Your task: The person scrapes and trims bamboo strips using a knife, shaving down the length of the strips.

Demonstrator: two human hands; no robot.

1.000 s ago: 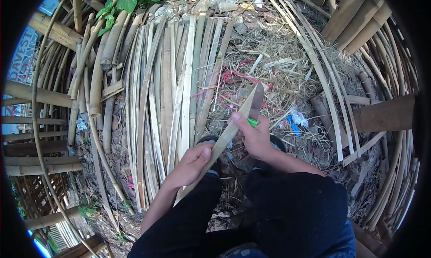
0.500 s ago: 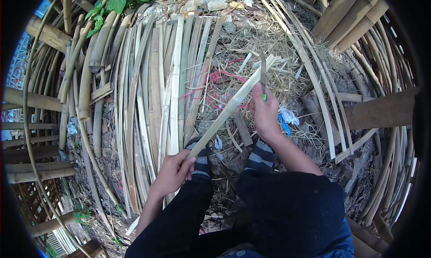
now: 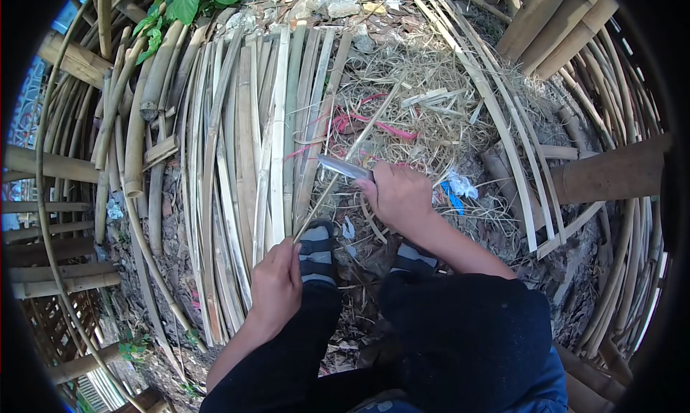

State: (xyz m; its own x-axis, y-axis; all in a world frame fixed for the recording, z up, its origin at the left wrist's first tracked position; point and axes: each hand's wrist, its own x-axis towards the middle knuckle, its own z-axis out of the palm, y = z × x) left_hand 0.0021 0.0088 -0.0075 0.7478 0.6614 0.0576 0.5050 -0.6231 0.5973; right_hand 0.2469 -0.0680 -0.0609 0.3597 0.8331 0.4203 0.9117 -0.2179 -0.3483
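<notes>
My left hand (image 3: 277, 287) grips the near end of a thin bamboo strip (image 3: 343, 161), seen edge-on, that slants up and away to the right. My right hand (image 3: 397, 195) is closed on the handle of a knife (image 3: 343, 167); the blade points left and lies across the strip about midway along it. Both hands are above my dark trousers and my striped sandalled feet (image 3: 316, 246).
A row of split bamboo slats (image 3: 251, 147) lies on the ground to the left. Dry shavings, pink string and blue scraps (image 3: 460, 187) litter the ground ahead. Thick bamboo poles (image 3: 611, 176) and curved strips ring the right side; green leaves (image 3: 183, 0) top left.
The knife has come back from the strip's far end to its middle, blade now pointing left. The strip has turned edge-on. My left hand sits slightly lower on it.
</notes>
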